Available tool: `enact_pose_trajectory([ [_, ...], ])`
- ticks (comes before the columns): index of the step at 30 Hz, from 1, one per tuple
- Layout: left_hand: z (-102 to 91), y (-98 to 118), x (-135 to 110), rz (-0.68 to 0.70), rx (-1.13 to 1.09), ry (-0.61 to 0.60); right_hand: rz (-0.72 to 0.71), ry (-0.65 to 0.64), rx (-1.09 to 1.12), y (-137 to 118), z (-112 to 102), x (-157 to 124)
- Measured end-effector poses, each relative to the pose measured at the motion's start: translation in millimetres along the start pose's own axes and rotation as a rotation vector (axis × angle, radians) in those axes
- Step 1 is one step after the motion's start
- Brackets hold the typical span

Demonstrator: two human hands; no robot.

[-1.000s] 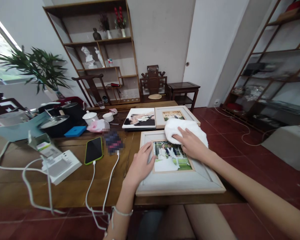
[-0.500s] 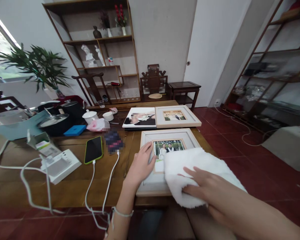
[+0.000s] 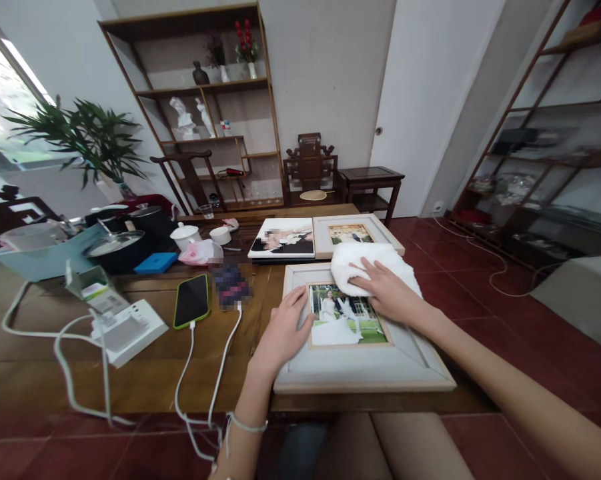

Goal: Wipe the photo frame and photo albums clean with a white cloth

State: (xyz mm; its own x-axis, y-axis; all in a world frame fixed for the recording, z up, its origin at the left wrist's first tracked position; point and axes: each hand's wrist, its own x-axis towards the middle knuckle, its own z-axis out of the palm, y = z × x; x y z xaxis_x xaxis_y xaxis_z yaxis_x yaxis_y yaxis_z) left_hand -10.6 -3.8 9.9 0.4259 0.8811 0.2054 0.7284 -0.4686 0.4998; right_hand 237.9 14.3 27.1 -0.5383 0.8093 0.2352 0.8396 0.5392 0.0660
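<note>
A picture frame [image 3: 360, 385] with a pale wooden edge and wide whitish border lies flat on the table's near side. Inside it is a photo [image 3: 337, 320] of two people outdoors. My left hand [image 3: 287, 327] rests on the frame's left border, fingers stretched out and touching the photo's left edge. At the frame's far right part, my right hand [image 3: 387, 287] presses on a fluffy white cloth [image 3: 375, 257], with some fingers dug into its fold. The cloth covers the far right corner of the frame and partly overlaps the second frame behind it.
Behind lie a second framed photo [image 3: 325, 233] and a photo panel [image 3: 283, 238]. To the left are a green-edged phone [image 3: 191, 301] on a white cable, a white power strip [image 3: 135, 333], a blue box [image 3: 156, 263], a white teapot [image 3: 185, 235] and dark pots [image 3: 153, 230].
My right hand has pushed the white cloth away from me, from the frame's near right to its far edge, uncovering the photo. My left hand stays put.
</note>
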Motion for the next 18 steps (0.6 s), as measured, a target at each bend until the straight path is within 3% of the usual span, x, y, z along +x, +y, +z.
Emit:
enact_pose_trajectory([
  [4,1.1,-1.3,0.7,-0.009,-0.004,0.002,0.000,-0.106,0.075,-13.9,-4.8,-1.5],
  [11,4.4,-3.5,-0.6,-0.007,0.006,0.020,-0.066,-0.310,0.298,-77.3,-54.1,-66.9],
  [15,3.6,-2.7,-1.6,-0.014,0.019,0.002,-0.120,-0.292,0.334,-99.4,-67.6,-84.3],
  [18,3.1,-2.2,-1.5,-0.023,0.029,-0.009,-0.129,-0.222,0.315,-95.1,-53.7,-75.1],
])
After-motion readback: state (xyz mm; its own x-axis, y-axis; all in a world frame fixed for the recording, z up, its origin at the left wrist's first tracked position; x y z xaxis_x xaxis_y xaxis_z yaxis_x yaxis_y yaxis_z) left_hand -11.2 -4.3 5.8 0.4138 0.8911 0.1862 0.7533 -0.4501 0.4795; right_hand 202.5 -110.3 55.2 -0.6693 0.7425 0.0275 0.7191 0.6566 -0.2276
